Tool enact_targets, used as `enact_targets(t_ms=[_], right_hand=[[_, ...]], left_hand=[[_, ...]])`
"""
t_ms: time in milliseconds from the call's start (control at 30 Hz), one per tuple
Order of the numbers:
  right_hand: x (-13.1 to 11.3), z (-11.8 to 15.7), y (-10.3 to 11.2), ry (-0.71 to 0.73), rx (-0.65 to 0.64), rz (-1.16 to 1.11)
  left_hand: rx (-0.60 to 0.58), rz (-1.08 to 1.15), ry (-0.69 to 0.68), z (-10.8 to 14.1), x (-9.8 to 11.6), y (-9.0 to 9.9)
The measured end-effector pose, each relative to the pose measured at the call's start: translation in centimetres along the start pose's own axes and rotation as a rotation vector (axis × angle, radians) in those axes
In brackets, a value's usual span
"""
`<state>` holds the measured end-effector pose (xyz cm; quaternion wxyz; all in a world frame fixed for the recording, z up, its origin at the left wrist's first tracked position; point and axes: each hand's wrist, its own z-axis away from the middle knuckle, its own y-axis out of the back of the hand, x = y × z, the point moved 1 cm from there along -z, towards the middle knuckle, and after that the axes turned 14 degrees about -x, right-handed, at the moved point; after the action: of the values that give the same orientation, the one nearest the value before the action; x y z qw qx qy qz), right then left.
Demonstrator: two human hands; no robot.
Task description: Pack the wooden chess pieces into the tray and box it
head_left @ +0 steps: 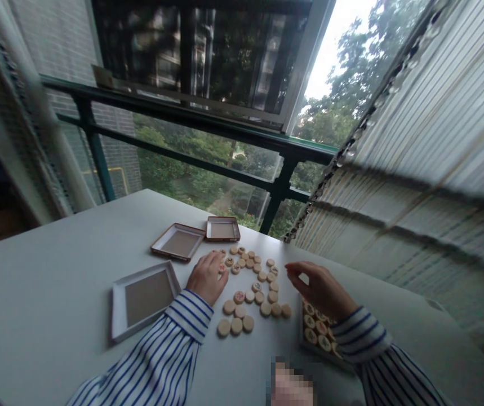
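Round wooden Chinese chess pieces (250,263) lie scattered on the white table, most with blank sides up and some with red or dark characters showing. My left hand (208,277) rests at the left edge of the scatter, thumb and fingers apart, beside a piece with a red character (222,269). My right hand (324,288) hovers right of the loose pieces, thumb and fingertips pinched together; whether a piece is between them I cannot make out. Partly under that hand and sleeve stands a box (302,332) holding rows of pieces, characters up.
A large shallow tray (117,307) lies left of my left forearm. Behind it are two smaller brown-edged trays (157,248), (222,238). The white table (56,270) reaches toward a green railing (208,127) and window. A striped curtain (414,225) hangs at right.
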<state>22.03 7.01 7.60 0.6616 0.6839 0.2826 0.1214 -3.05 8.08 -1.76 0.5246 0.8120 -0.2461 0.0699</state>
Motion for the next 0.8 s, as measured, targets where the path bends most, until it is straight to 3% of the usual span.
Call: enact_targets(t_ms=[333, 800], right_hand=[[-0.9, -8.4, -2.0, 0.024, -0.140, 0.039], [-1.4, -13.9, -5.8, -0.068, -0.290, 0.208]], left_hand=[[0.009, 0.043, 0.050, 0.2, 0.4, -0.1], [-0.076, 0.083, 0.075, 0.1, 1.0, 0.0]])
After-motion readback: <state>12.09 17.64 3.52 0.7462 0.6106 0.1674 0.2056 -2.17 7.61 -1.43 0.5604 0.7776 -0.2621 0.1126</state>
